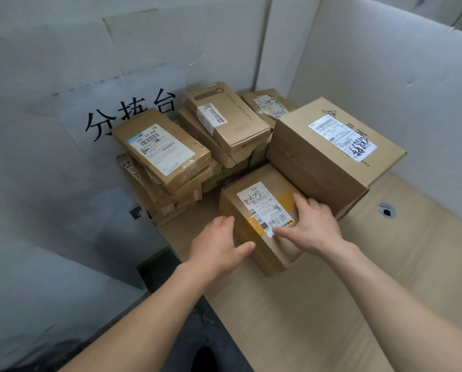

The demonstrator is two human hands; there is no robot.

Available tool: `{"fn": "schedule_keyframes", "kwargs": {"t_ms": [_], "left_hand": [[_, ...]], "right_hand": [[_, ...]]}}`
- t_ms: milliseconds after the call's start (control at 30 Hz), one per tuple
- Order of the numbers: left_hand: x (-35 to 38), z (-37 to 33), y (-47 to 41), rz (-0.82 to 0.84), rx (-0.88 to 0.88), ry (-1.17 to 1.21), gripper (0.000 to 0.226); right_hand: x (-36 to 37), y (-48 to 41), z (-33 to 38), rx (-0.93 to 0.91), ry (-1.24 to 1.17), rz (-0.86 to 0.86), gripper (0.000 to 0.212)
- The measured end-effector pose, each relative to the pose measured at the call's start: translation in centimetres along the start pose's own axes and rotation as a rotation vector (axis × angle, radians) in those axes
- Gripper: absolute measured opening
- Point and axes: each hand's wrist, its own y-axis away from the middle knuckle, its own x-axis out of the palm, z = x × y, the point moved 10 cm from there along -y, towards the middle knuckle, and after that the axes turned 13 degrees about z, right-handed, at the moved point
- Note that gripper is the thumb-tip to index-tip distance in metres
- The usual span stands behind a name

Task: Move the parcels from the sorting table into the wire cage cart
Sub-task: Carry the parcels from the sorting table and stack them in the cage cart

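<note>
Parcels of brown cardboard with white shipping labels lay crowded at the far corner of the cardboard-covered sorting table [358, 277]. Nearest was a small brown box crossed with yellow tape [254, 202], standing on the table top and touching the large brown carton [329, 154] just behind it to the right.

Both hands were on this small box. The left hand [219, 248] lay against its near-left corner, the fingers loosely spread along the left side and the thumb stretched across the near face. The right hand [313, 226] rested flat on the top, the index finger straight towards the far edge and the thumb lying over the lower end of the label. Neither hand was closed around the box.

To the left, a flat brown box with a blue-edged label [163, 149] sat tilted on top of a stack of other flat boxes. Behind the small box, a long printed carton [230, 114] lay across more boxes, and another labelled parcel [267, 103] sat in the corner. Black painted characters [130, 111] marked the grey wall. A round hole [386, 210] showed in the table at the right.
</note>
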Motion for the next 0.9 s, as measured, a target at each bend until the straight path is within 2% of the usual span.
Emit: {"fn": "schedule_keyframes", "kwargs": {"t_ms": [200,367,500,633,767,900], "left_hand": [[1.0,-0.7,-0.1,0.006,0.006,0.042,0.078],[1.5,-0.3,0.3,-0.037,0.002,0.126,0.07],[2.3,1.0,0.6,-0.048,-0.035,0.207,0.074],[3.6,0.9,1.7,-0.06,-0.046,0.269,0.072],[5.0,0.9,3.5,-0.093,-0.061,0.289,0.061],[6.4,0.4,5.9,-0.118,-0.068,0.299,0.062]], "right_hand": [[-0.5,-0.6,-0.6,0.023,-0.077,0.016,0.105],[1.6,0.4,-1.3,0.027,-0.134,0.076,0.096],[4.9,1.9,-2.3,0.009,-0.355,0.135,0.065],[6.8,3.2,-2.9,-0.006,-0.563,0.138,0.066],[8.5,5.2,-4.1,-0.019,-0.526,0.164,0.064],[10.5,7.2,-5.5,-0.043,-0.525,0.189,0.06]]}}
